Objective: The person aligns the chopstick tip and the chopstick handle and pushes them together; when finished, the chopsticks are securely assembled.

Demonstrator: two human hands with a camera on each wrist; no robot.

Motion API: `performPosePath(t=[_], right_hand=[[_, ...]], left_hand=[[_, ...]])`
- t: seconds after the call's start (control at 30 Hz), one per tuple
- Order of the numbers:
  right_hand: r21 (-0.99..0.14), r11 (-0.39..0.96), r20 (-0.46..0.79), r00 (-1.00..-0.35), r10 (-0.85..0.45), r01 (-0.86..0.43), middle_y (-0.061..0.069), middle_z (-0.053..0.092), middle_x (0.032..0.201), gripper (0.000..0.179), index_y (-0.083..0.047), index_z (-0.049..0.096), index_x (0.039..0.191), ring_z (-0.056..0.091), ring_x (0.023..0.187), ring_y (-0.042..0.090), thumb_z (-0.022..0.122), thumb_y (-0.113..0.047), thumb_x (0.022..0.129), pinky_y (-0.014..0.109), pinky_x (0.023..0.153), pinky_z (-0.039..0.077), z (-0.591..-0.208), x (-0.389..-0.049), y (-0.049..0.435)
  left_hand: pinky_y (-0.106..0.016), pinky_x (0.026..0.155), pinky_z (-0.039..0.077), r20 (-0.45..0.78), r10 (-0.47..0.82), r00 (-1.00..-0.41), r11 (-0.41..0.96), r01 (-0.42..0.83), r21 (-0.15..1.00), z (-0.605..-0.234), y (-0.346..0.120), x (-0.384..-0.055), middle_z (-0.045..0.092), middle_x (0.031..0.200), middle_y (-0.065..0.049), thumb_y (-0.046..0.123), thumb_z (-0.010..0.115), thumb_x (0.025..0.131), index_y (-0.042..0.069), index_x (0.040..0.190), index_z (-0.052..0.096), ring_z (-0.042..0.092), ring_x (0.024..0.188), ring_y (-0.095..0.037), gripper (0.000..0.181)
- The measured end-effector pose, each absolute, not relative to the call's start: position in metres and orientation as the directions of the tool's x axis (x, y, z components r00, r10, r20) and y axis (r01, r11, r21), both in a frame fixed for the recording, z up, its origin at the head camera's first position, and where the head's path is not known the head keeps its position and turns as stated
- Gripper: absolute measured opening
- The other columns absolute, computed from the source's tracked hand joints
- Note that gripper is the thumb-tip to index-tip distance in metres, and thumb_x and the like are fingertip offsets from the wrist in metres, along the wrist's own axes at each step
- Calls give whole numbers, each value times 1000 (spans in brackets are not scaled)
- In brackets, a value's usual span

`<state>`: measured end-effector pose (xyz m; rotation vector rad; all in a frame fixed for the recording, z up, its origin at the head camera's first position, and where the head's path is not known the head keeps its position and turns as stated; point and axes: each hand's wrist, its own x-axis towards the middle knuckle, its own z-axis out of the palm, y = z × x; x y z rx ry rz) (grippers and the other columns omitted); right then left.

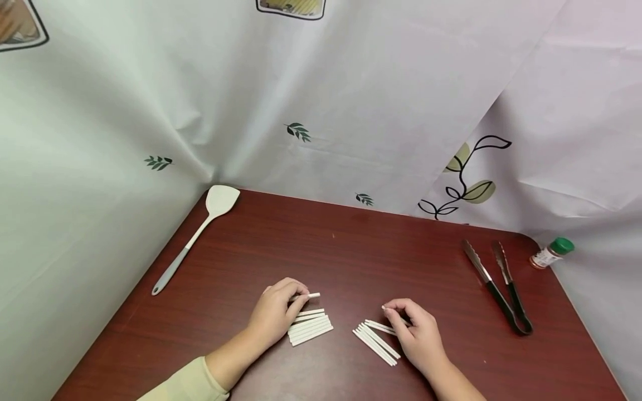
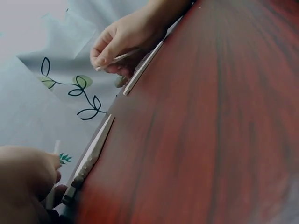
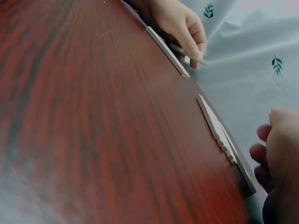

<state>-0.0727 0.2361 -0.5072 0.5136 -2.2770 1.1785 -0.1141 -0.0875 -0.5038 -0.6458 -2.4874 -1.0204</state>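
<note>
My left hand (image 1: pixel 275 311) pinches a short white stick (image 1: pixel 314 295) between thumb and fingers; its end pokes out to the right. Just below that hand, several white sticks (image 1: pixel 311 329) lie side by side on the table. On the other side, my right hand (image 1: pixel 417 333) pinches another white stick, whose tip (image 1: pixel 384 307) shows beyond the fingertips; the left wrist view shows more of this held stick (image 2: pixel 122 57). A second group of white sticks (image 1: pixel 377 345) lies slanted beside the right hand, with one stick (image 1: pixel 380 327) splayed off at an angle.
A white spatula (image 1: pixel 220 201) with a grey handle lies along the table's left edge. Metal tongs (image 1: pixel 507 301) with black handles lie spread at the right. Near the back right corner is a green-capped spice jar (image 1: pixel 549 254). Patterned curtains (image 1: pixel 321 111) enclose the dark red table (image 1: pixel 321 239).
</note>
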Motion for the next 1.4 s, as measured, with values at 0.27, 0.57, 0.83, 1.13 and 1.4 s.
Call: performPosePath(t=[0.27,0.57,0.83,1.13,1.4], right_hand=[[-533,441,729,-656,-195,-722,-8,67,80,36,-14,75,92,54,62,1,79,14,71,16,52,43,-511,-76,236],[-487,409,753,-608,-251,-771,-2,72,82,31,-7,78,92,59,67,4,80,14,69,17,55,45,-503,-72,229],[-419,395,781,-546,-303,-818,-2,71,85,9,-6,78,97,59,68,7,81,-2,90,19,66,45,-499,-64,220],[-382,308,824,-472,-314,-872,-1,73,85,6,-6,80,97,66,73,9,78,-11,98,25,73,44,-491,-52,194],[-337,257,825,-416,-383,-906,-2,74,87,7,-8,80,98,66,77,8,75,-12,100,24,74,42,-486,-49,191]], left_hand=[[-26,76,54,535,311,-786,553,607,571,-502,-81,-105,65,101,6,8,76,97,16,100,69,61,88,-5,11],[-20,80,54,667,427,-610,328,792,515,-501,-72,-94,66,104,6,9,80,94,15,109,81,65,92,-8,17],[-21,90,55,707,503,-497,234,866,442,-504,-64,-86,67,103,3,12,72,103,7,112,81,68,96,-9,14],[-12,81,51,687,571,-448,201,888,413,-502,-57,-74,71,96,8,11,78,98,15,106,79,64,86,-2,10],[-9,81,49,666,598,-446,195,887,418,-504,-54,-68,71,98,10,16,72,103,16,107,79,63,87,1,8]])
